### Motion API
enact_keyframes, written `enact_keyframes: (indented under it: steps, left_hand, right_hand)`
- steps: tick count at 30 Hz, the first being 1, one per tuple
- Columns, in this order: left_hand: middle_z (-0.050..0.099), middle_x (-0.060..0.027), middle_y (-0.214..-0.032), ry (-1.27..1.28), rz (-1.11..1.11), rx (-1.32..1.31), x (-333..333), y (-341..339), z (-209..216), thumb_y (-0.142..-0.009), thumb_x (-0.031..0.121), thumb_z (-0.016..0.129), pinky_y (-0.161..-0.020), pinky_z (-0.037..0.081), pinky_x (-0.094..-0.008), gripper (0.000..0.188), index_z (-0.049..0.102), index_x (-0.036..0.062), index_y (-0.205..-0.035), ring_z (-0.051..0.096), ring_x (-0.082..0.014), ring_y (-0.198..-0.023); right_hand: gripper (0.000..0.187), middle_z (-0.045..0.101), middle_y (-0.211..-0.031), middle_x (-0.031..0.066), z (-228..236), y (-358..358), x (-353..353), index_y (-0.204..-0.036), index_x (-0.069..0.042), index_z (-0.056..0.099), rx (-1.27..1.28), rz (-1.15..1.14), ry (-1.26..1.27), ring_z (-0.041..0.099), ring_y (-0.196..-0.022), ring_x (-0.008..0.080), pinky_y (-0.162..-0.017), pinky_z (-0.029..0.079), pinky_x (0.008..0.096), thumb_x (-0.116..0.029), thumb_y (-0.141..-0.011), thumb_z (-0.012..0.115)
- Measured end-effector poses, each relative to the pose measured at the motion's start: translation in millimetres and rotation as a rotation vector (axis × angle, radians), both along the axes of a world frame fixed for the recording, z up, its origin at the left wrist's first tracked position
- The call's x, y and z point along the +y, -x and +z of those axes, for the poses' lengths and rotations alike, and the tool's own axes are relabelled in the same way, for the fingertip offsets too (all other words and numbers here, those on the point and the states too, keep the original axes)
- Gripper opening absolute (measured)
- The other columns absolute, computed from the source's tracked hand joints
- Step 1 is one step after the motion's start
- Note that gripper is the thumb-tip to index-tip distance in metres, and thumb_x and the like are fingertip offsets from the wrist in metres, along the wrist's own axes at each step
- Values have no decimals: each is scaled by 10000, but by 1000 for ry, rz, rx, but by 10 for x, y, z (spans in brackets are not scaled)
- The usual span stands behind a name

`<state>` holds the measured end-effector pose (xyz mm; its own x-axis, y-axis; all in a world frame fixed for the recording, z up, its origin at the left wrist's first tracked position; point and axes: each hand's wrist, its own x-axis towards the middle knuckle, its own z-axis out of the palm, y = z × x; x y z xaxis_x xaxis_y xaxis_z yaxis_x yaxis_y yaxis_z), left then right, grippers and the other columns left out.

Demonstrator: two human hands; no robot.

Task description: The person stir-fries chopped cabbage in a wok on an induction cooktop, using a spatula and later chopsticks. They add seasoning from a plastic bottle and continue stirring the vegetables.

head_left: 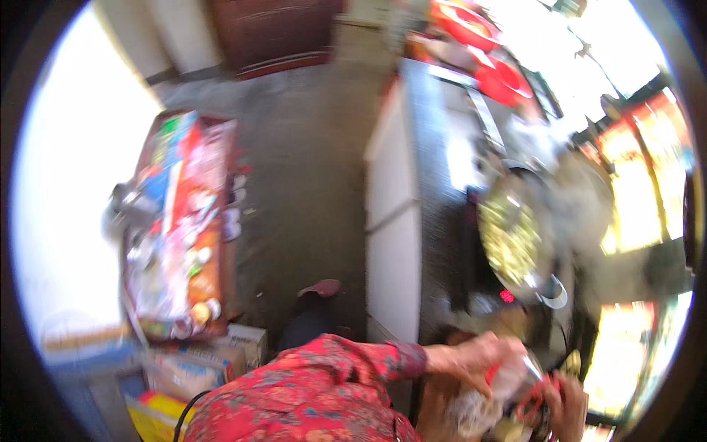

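At the lower right, my left hand (479,361) curls over a translucent, pinkish container (512,379), its fingers closed on it. Motion blur hides the container's exact kind. My right hand (568,404) is closed at the far side of it, beside a red loop-shaped thing (532,400); what its fingers hold cannot be made out. Below my left hand lies a crumpled clear plastic bag (471,412). Just beyond both hands, a pan (545,250) on the stove holds pale green and yellow chopped food (508,239), with steam rising at its right.
The dark counter (442,250) runs away from me, with red plastic basins (504,82) at its far end. A small red light (507,296) glows near the pan. Across the floor, a low table (228,280) carries packages and metalware. Cardboard boxes (247,342) stand at the lower left.
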<state>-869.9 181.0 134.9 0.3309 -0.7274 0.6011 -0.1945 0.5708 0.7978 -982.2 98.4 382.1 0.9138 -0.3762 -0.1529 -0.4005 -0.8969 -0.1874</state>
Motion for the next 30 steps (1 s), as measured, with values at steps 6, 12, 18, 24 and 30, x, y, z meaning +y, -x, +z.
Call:
enact_keyframes:
  steps: [6,12,18,24,30]
  left_hand:
    - [478,-175,-1353,-22,50,-212,-46,-53,-30,-502,387,921,-1022,389,-437,1064,400,35,-1359,465,-345,-1269]
    - [467,-178,-1374,-52,35,-201,-67,-51,36,-515,380,918,-1046,368,-445,1065,382,44,-1371,443,-339,-1304]
    - [464,-176,-1377,-65,44,-224,-48,-51,33,-529,379,912,-1048,365,-445,1056,374,50,-1375,442,-340,-1305]
    - [457,-178,-1383,-56,47,-228,-55,-44,21,-528,376,913,-1049,363,-447,1062,370,50,-1380,437,-336,-1309]
    - [450,-174,-1387,-65,26,-218,-46,-55,18,-536,380,911,-1055,355,-451,1059,368,49,-1382,433,-338,-1309]
  right_hand:
    - [289,649,-857,200,-35,21,51,-974,-11,635,47,-151,48,638,-776,363,-683,505,429,-284,-880,648]
    - [346,645,-747,212,-28,75,-43,-938,26,667,40,-343,-212,658,-732,358,-665,509,419,-304,-884,579]
    - [365,622,-877,211,-62,126,92,-1123,5,610,-28,-118,86,637,-788,359,-700,515,417,-278,-893,620]
    - [347,566,-858,171,-16,179,35,-1181,-52,589,10,30,104,609,-750,352,-683,519,413,-198,-871,651]
    - [333,599,-872,167,79,84,-1,-1175,-45,597,159,-2,40,621,-792,360,-699,517,401,-207,-887,635]
